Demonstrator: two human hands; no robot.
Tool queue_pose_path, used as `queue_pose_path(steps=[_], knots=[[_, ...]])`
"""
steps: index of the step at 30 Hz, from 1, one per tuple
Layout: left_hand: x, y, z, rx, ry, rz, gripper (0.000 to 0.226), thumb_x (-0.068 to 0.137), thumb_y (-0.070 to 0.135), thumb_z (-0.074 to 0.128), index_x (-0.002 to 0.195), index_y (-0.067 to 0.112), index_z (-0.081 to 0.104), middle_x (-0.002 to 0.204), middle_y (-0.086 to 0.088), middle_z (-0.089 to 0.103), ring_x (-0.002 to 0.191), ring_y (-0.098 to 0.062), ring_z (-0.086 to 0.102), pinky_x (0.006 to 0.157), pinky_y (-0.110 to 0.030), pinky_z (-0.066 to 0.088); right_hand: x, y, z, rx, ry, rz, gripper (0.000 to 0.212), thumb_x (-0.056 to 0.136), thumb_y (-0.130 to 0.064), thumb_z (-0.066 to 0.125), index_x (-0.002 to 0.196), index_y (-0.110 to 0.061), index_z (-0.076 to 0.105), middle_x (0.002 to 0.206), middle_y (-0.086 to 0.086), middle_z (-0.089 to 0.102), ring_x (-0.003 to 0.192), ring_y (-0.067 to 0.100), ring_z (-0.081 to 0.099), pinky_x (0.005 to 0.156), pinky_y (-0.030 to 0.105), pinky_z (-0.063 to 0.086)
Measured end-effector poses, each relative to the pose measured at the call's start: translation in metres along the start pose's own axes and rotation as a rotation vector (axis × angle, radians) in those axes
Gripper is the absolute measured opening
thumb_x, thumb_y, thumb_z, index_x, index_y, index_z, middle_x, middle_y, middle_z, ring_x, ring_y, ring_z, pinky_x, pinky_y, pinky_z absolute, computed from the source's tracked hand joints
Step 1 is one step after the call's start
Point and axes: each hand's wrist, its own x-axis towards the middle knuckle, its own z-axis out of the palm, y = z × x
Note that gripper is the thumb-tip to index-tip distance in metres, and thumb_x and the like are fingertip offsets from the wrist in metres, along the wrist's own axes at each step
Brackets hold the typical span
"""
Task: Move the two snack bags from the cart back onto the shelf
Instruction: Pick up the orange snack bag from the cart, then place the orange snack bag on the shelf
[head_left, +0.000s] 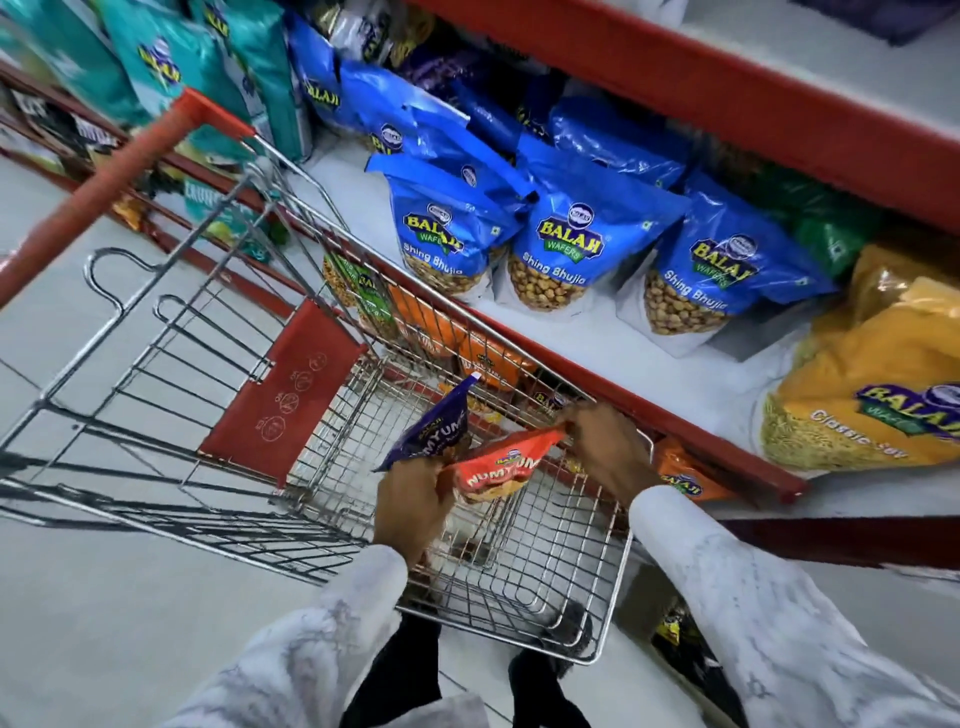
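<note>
Shop aisle w/ pale floor tiles (104, 597) and red-edged shelf (675, 415) running diagonally along the right side. Going left to right: teal bags (171, 67) stood at the far left end of the shelf, then a row of blue Balaji bags (566, 244) upright on the white shelf board, w/ more blue ones stacked behind. Wire cart (561, 566) w/ red handle (119, 171) and red child-seat flap (280, 389) was parked right against the shelf edge.

Over the cart basket, left hand (410, 506) had its fingers closed on the purple snack bag (431, 426), which tilted up and away, & it looked like the same hand also touched the lower end of the red snack bag (498, 467). Right hand (605, 441) pinched the top corner of the red bag, fingers closed on it. So both bags were up in the hands, above the basket, touching each other, not on the shelf yet.

Orange bags (488, 364) sat on the lower shelf behind the cart wires. Far right, a big yellow bag (872, 395) lay on the shelf board. Both sleeves (737, 592) were light gray/white.
</note>
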Motion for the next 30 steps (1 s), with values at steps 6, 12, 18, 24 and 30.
queue_pose_path(steps=[6,12,18,24,30], knots=[[-0.009,0.040,-0.086,-0.313,0.199,0.155,0.030,0.089,0.048,0.060,0.089,0.021,0.075,0.063,0.005,0.074,0.048,0.003,0.065,0.049,-0.023,0.056,-0.075,-0.015,-0.080,0.558,0.255,0.035,0.022,0.093,0.007,0.047,0.093,0.003,0.069,0.055,-0.015,0.065,0.051,-0.011,0.058,0.053,0.005,0.042],[-0.029,0.122,-0.175,-0.764,0.216,0.215,0.009,0.084,0.022,0.073,0.076,0.016,0.074,0.065,-0.009,0.076,0.062,-0.029,0.075,0.067,-0.053,0.062,-0.140,-0.028,-0.169,0.873,0.592,-0.185,0.017,0.093,-0.009,0.060,0.087,-0.021,0.071,0.071,0.001,0.077,0.063,0.014,0.074,0.055,0.031,0.060],[-0.032,0.230,-0.257,-0.962,0.227,0.450,0.016,0.087,0.006,0.066,0.073,0.001,0.059,0.061,-0.006,0.068,0.061,-0.037,0.074,0.055,-0.049,0.061,-0.181,-0.037,-0.270,0.988,0.887,-0.360,0.013,0.093,-0.019,0.062,0.082,-0.022,0.068,0.073,0.008,0.077,0.064,0.022,0.074,0.059,0.033,0.061],[-0.021,0.319,-0.300,-1.031,0.169,0.690,0.021,0.088,0.000,0.062,0.071,0.012,0.064,0.061,-0.005,0.074,0.061,-0.032,0.075,0.056,-0.034,0.064,-0.205,-0.027,-0.334,1.040,1.144,-0.441,0.009,0.092,-0.024,0.064,0.085,-0.025,0.070,0.075,-0.007,0.077,0.076,0.014,0.075,0.073,0.028,0.061],[0.001,0.405,-0.309,-1.130,0.089,0.832,0.026,0.090,-0.004,0.058,0.068,0.009,0.061,0.061,0.000,0.073,0.060,-0.016,0.074,0.064,-0.029,0.062,-0.210,-0.002,-0.400,1.028,1.336,-0.509,0.015,0.094,-0.017,0.060,0.084,-0.025,0.067,0.076,-0.011,0.076,0.076,0.004,0.072,0.065,0.026,0.057]])
